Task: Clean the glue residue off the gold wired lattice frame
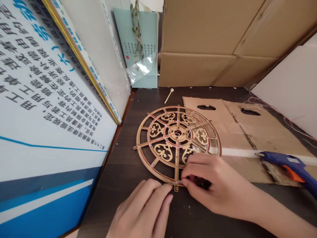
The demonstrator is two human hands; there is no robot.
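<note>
A round wooden lattice frame (pixel 177 162) with spokes and scroll cutouts lies flat on the dark table. Thin red and white wire (pixel 174 182) runs along its rings and gathers near the hub. At the near rim, my right hand (pixel 210 181) has thumb and index finger pinched on the wire. My left hand (pixel 143 211) is just left of it, fingers bent and pressed together, the tips against the rim beside a small tab. What lies under those left fingertips is hidden. My right hand covers the frame's lower right part.
A blue glue gun (pixel 284 160) with an orange trigger lies at right on a flattened cardboard sheet (pixel 215 115). A small white-tipped stick (pixel 169 96) rests behind the frame. Printed boards (pixel 56 99) stand along the left, a large carton (pixel 198 33) at the back.
</note>
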